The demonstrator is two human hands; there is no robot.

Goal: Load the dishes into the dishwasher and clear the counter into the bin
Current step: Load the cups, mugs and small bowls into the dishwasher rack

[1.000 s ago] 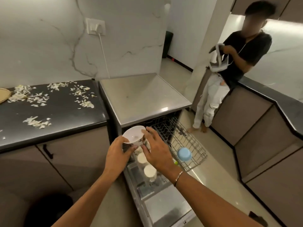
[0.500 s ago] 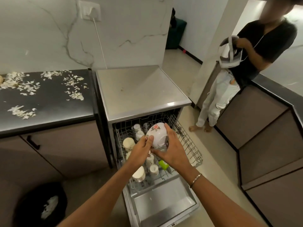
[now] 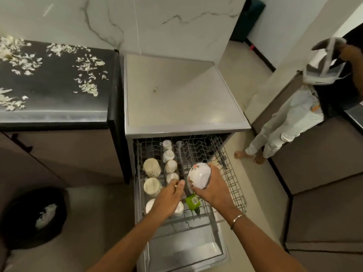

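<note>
My right hand [image 3: 213, 188] grips a white flowered bowl [image 3: 198, 174], turned bottom-up, above the pulled-out dishwasher rack [image 3: 229, 173]. My left hand [image 3: 170, 195] hovers just left of the bowl over the rack, fingers loosely curled, holding nothing that I can see. Several white cups [image 3: 170, 165] and pale woven-looking cups [image 3: 151, 167] stand upside down in the rack's left half. A green item [image 3: 192, 202] lies in the rack between my hands. White scraps [image 3: 88, 86] are strewn over the black counter [image 3: 59, 107].
The dishwasher door [image 3: 186, 250] lies open below the rack. A black bin [image 3: 34, 214] with white scraps inside stands on the floor at the left. A person [image 3: 290, 122] stands at the right by the cabinets, holding a headset.
The bowl has been turned bottom-up and lowered toward the rack. My left hand has let go of it; only my right hand holds it now. The view has tilted downward.
</note>
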